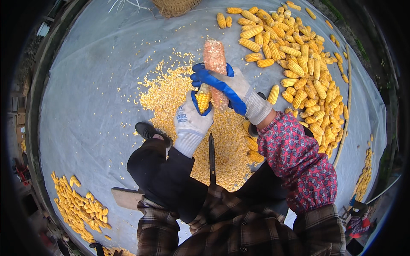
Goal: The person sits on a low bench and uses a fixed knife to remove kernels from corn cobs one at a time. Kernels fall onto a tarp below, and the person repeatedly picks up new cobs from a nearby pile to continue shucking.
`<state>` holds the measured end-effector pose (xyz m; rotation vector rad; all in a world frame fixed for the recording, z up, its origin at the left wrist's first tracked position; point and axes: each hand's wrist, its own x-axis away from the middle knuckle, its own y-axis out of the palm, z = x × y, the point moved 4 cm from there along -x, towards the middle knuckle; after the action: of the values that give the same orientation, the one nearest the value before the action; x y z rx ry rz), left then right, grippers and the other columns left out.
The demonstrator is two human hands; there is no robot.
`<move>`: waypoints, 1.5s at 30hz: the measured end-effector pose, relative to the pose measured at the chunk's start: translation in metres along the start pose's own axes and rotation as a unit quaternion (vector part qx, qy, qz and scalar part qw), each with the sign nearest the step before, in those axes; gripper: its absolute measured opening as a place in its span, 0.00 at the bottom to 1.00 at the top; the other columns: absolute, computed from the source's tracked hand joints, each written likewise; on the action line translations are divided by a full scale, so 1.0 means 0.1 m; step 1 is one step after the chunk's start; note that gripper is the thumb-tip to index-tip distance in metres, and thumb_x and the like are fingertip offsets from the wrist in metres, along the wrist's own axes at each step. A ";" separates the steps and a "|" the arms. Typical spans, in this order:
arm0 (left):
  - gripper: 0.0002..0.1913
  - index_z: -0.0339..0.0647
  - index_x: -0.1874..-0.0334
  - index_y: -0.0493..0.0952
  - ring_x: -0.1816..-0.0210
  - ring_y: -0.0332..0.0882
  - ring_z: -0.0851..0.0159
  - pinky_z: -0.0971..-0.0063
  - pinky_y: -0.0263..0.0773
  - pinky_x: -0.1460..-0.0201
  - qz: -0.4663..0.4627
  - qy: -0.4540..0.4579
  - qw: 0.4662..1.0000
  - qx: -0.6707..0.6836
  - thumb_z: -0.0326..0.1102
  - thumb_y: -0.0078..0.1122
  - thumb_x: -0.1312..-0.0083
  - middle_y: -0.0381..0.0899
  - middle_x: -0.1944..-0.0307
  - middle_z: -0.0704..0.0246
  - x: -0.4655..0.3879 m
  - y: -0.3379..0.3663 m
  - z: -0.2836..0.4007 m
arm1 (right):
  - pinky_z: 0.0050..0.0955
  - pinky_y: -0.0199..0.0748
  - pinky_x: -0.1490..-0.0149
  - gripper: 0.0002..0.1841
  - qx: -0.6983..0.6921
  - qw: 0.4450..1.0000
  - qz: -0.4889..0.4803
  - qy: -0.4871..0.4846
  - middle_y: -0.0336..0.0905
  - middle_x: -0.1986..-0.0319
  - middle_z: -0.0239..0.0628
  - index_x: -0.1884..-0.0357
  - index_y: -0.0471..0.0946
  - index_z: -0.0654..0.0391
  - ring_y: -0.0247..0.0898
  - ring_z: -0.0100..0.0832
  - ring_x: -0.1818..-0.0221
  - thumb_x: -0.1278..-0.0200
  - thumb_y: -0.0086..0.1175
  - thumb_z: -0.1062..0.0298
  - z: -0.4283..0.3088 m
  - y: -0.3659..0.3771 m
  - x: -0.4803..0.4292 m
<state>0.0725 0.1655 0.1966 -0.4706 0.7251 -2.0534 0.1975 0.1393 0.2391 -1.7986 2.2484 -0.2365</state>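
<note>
My left hand [192,116], in a white glove with blue-coated fingers, grips a partly shelled corn cob [203,101] that still bears yellow kernels. A bare reddish cob [214,57], stripped of kernels, stands tilted in my right hand [233,88], which wears a matching glove. The two cobs appear to touch side by side, though blue fingers partly cover the contact. Beneath both hands spreads a heap of loose corn kernels [224,150]. Between my knees, a narrow dark bar [212,158] points forward over the kernels.
A grey plastic sheet [86,92] covers the ground. Unshelled corn ears [307,70] form a large pile at the right, beside a thin pole [347,96]. More ears [80,208] lie at lower left. At the far edge stands a woven basket [176,7]; a wooden board [127,197] juts out near my left leg.
</note>
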 end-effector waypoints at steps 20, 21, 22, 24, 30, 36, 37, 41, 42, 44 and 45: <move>0.11 0.38 0.64 0.74 0.86 0.65 0.77 0.82 0.61 0.84 -0.223 -0.151 0.880 0.391 0.33 0.62 0.47 0.70 0.85 0.74 0.01 0.17 -0.21 | 0.23 0.71 0.61 0.19 -0.043 0.989 -0.060 0.131 0.77 0.67 0.37 0.58 0.75 0.60 0.72 0.24 0.65 0.49 0.59 0.59 0.05 -0.13 -0.02; 0.11 0.38 0.65 0.74 0.85 0.67 0.77 0.82 0.62 0.83 -0.178 -0.095 0.929 0.310 0.33 0.63 0.48 0.72 0.84 0.73 -0.03 0.18 -0.20 | 0.26 0.72 0.63 0.20 0.047 0.987 -0.084 0.128 0.77 0.73 0.39 0.63 0.76 0.58 0.74 0.27 0.71 0.53 0.61 0.53 0.06 -0.10 0.01; 0.13 0.38 0.66 0.74 0.82 0.72 0.76 0.80 0.67 0.79 -0.182 -0.108 0.941 0.265 0.35 0.65 0.51 0.76 0.81 0.71 -0.02 0.21 -0.23 | 0.30 0.73 0.62 0.20 0.166 0.985 -0.049 0.008 0.77 0.72 0.42 0.64 0.76 0.59 0.75 0.35 0.69 0.52 0.59 0.54 0.00 -0.03 0.00; 0.16 0.38 0.65 0.73 0.74 0.78 0.64 0.72 0.72 0.69 -0.134 -0.042 0.976 0.165 0.37 0.65 0.54 0.78 0.76 0.63 -0.03 0.23 -0.19 | 0.39 0.72 0.57 0.20 0.286 0.955 -0.071 0.036 0.77 0.66 0.50 0.64 0.76 0.60 0.72 0.52 0.62 0.54 0.56 0.53 0.09 0.10 -0.01; 0.19 0.38 0.54 0.69 0.67 0.77 0.51 0.62 0.71 0.62 -0.139 0.079 0.964 -0.212 0.36 0.56 0.49 0.78 0.69 0.57 0.05 0.23 -0.02 | 0.28 0.75 0.74 0.22 0.052 0.931 -0.105 0.345 0.76 0.77 0.45 0.70 0.76 0.66 0.75 0.30 0.77 0.54 0.60 0.53 0.39 -0.14 0.05; 0.18 0.39 0.63 0.73 0.67 0.78 0.57 0.67 0.71 0.64 -0.116 0.044 0.992 0.037 0.39 0.63 0.55 0.77 0.73 0.60 -0.02 0.12 -0.15 | 0.24 0.72 0.77 0.18 0.056 0.960 -0.090 0.261 0.74 0.82 0.38 0.66 0.75 0.62 0.72 0.22 0.82 0.50 0.59 0.56 0.28 -0.12 0.04; 0.18 0.37 0.60 0.74 0.70 0.78 0.61 0.72 0.72 0.67 -0.209 -0.054 0.969 0.121 0.36 0.64 0.52 0.77 0.76 0.63 -0.04 0.16 -0.24 | 0.26 0.73 0.74 0.15 0.160 0.962 -0.093 0.202 0.75 0.80 0.39 0.66 0.75 0.61 0.74 0.27 0.79 0.49 0.58 0.58 0.24 -0.10 0.04; 0.12 0.30 0.67 0.74 0.91 0.58 0.79 0.86 0.52 0.88 -0.343 -0.228 0.644 0.645 0.35 0.53 0.38 0.61 0.90 0.76 0.06 0.06 -0.23 | 0.31 0.73 0.69 0.14 0.232 0.969 0.011 -0.081 0.76 0.72 0.41 0.60 0.74 0.56 0.75 0.40 0.71 0.49 0.57 0.63 -0.02 -0.03 0.08; 0.15 0.31 0.70 0.73 0.92 0.56 0.79 0.86 0.51 0.88 -0.343 -0.211 0.579 0.709 0.39 0.50 0.36 0.58 0.91 0.77 0.02 0.00 -0.19 | 0.32 0.73 0.68 0.15 0.229 0.968 0.052 -0.084 0.75 0.71 0.42 0.59 0.74 0.55 0.74 0.42 0.70 0.49 0.57 0.63 -0.03 -0.05 0.09; 0.23 0.39 0.71 0.70 0.92 0.56 0.78 0.82 0.53 0.91 -0.435 -0.127 0.433 0.780 0.54 0.39 0.33 0.58 0.91 0.74 -0.03 -0.08 -0.03 | 0.34 0.73 0.65 0.14 0.207 0.971 0.074 -0.091 0.76 0.73 0.44 0.65 0.75 0.56 0.75 0.44 0.68 0.50 0.58 0.59 -0.04 -0.07 0.09; 0.21 0.38 0.71 0.70 0.93 0.57 0.77 0.83 0.53 0.91 -0.377 -0.125 0.594 0.700 0.52 0.42 0.33 0.60 0.91 0.74 -0.06 -0.04 -0.08 | 0.35 0.73 0.63 0.14 0.214 0.966 0.087 -0.119 0.77 0.73 0.45 0.67 0.75 0.57 0.75 0.45 0.67 0.50 0.58 0.57 -0.06 -0.09 0.08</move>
<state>0.0686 0.1746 0.1929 -0.0504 -1.5537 -2.4505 0.2026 0.1289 0.2469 -1.3246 1.9822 -0.4120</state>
